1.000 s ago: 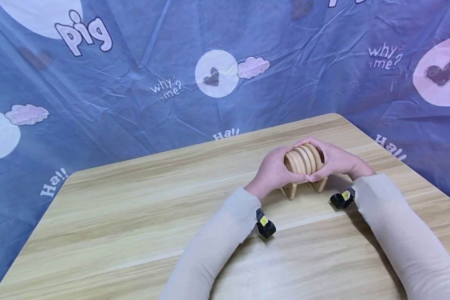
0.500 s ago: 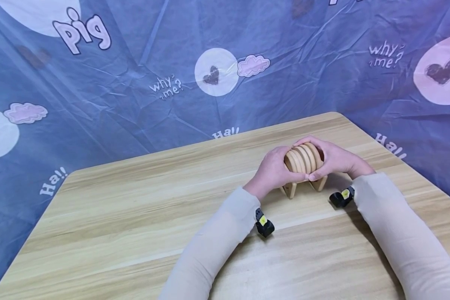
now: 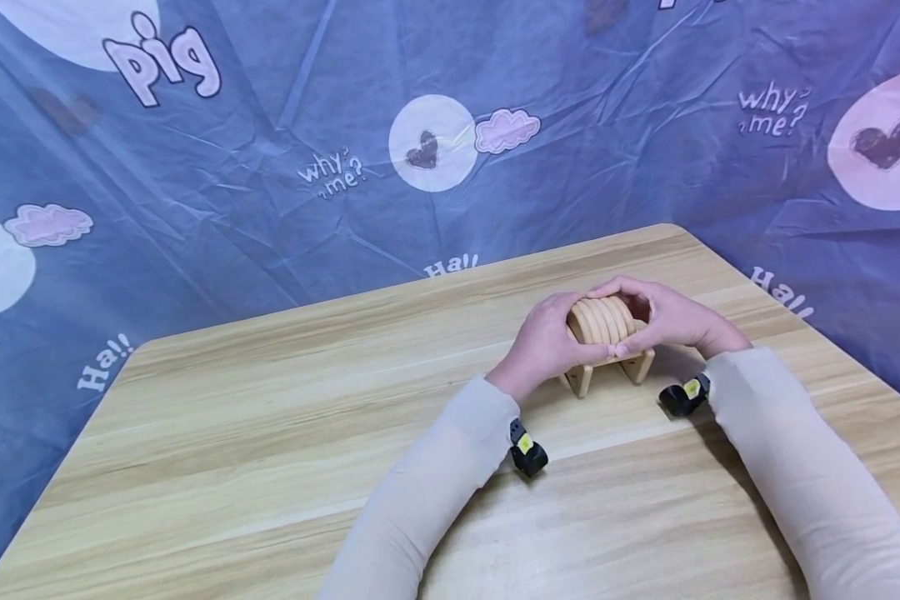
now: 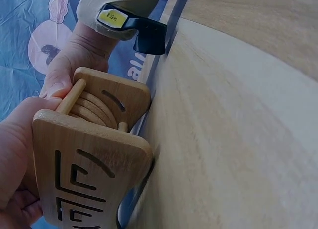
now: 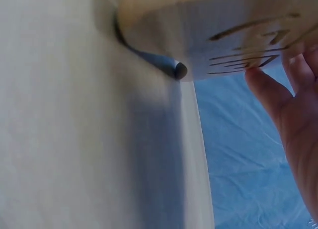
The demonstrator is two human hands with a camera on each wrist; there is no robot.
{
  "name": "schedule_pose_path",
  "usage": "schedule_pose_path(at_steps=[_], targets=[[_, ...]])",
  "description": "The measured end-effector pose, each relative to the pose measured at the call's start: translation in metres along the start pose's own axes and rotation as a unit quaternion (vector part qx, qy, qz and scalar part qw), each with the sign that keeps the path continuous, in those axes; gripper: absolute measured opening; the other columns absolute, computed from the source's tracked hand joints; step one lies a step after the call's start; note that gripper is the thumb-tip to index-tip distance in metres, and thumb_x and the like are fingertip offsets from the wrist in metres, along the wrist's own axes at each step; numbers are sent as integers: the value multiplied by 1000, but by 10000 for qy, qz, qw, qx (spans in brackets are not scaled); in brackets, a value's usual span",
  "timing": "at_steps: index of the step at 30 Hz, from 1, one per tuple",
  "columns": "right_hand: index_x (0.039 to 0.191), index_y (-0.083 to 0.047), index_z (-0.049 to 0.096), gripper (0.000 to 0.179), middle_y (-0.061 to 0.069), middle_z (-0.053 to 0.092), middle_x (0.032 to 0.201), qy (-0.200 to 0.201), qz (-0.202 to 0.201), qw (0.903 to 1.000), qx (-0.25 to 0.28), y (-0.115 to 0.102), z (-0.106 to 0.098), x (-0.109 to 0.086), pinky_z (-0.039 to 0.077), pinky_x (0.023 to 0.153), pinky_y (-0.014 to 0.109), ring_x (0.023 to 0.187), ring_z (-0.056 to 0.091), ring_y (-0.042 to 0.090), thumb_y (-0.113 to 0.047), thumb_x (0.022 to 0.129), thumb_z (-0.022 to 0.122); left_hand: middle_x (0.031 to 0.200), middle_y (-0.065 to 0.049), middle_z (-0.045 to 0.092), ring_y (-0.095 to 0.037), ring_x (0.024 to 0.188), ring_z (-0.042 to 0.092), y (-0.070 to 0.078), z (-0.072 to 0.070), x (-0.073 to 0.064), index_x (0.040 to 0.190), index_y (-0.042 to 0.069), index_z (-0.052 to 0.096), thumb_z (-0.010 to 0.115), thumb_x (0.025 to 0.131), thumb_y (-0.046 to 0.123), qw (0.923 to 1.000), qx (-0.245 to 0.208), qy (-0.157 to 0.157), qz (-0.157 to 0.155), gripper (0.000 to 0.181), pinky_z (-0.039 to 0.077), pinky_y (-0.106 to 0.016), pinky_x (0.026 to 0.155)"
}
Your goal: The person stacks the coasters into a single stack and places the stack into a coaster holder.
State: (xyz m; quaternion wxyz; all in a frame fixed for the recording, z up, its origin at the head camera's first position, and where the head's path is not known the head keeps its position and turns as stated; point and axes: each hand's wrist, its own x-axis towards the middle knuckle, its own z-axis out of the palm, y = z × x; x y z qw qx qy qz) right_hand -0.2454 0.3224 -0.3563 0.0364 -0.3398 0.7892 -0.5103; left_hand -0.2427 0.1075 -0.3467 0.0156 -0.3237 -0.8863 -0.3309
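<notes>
A row of round wooden coasters [image 3: 600, 321] stands on edge in a small wooden coaster holder [image 3: 637, 367], which rests on the table. My left hand [image 3: 546, 340] curls round the left end of the row, thumb in front and fingers behind. From the other side, my right hand [image 3: 669, 317] holds the coasters' right part, its thumb tip meeting the left thumb. A gap shows between the right palm and the last coaster. In the left wrist view, the holder's end panel [image 4: 94, 169] has carved slots, and the coasters [image 4: 94, 110] sit between two panels. Fingers behind the row are partly hidden.
The wood-grain table [image 3: 270, 433] stretches left and toward the front. Behind it hangs a blue printed cloth [image 3: 270, 100]. Black wrist devices sit on the left cuff [image 3: 527, 450] and the right cuff [image 3: 684, 397].
The coasters have shifted left and sit closer together. The right fingers and thumb moved slightly left, and more of the holder's right end shows. The left hand stays almost still.
</notes>
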Motion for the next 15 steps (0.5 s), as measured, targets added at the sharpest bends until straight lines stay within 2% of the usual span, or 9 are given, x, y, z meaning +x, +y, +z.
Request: schedule_pose_path(at_steps=[6, 9, 11, 13, 15], targets=[[123, -2, 45, 66, -4, 56, 112, -305, 189, 9972, -661, -10, -4, 3, 45, 81, 18, 94, 54, 9, 2, 66, 77, 124, 6, 55, -8, 108, 50, -1, 2, -3, 130, 19, 48, 79, 67, 44, 9999, 93, 55, -44, 74, 42, -24, 89], [123, -3, 46, 67, 2, 55, 114, -454, 255, 9922, -1130, -18, -5, 6, 42, 83, 18, 96, 52, 7, -4, 65, 80, 125, 8, 54, -7, 107, 50, -6, 2, -5, 130, 22, 47, 78, 69, 43, 9990, -410, 108, -106, 72, 42, -26, 90], [125, -5, 46, 70, 6, 54, 116, -546, 343, 9868, -1483, -24, -6, 7, 42, 82, 20, 96, 51, 8, -9, 65, 82, 131, 8, 49, -9, 114, 48, -9, 0, -9, 134, 25, 43, 76, 71, 44, 9959, -874, 135, -209, 74, 41, -30, 95], [127, -7, 47, 73, 10, 54, 121, -620, 431, 9796, -1860, -30, -7, 7, 43, 87, 28, 102, 51, 12, -14, 63, 84, 137, 7, 44, -13, 121, 45, -13, -5, -14, 138, 27, 38, 74, 73, 44, 9914, -1273, 130, -289, 76, 40, -37, 99], [128, -6, 48, 75, 14, 53, 126, -632, 446, 9725, -2196, -39, -8, 9, 43, 94, 40, 111, 50, 22, -17, 63, 84, 143, 6, 39, -17, 127, 40, -17, -14, -21, 142, 28, 33, 72, 76, 44, 9911, -1284, 128, -332, 78, 38, -44, 102]])
